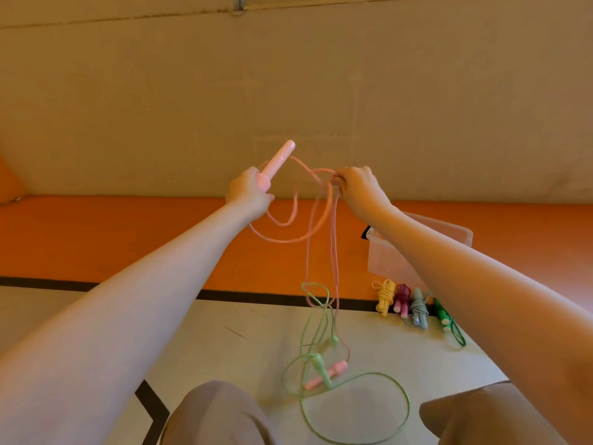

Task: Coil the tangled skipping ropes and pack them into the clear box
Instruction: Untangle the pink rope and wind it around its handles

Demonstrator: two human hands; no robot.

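Note:
My left hand (248, 194) grips a pink handle (278, 162) of the pink skipping rope (317, 220), raised at chest height. My right hand (357, 187) pinches several loops of that pink cord. The cord hangs down to the floor, where its second pink handle (327, 375) lies crossed with a light green handle (321, 369). The light green rope (378, 409) sprawls loose on the mat. The clear box (385, 252) stands on the orange floor, partly hidden by my right forearm.
Several coiled ropes lie in a row by the box: yellow (385, 297), maroon (402, 298), grey (418, 308) and dark green (444, 316). My knees (221, 412) are at the bottom. A beige wall rises behind the orange strip.

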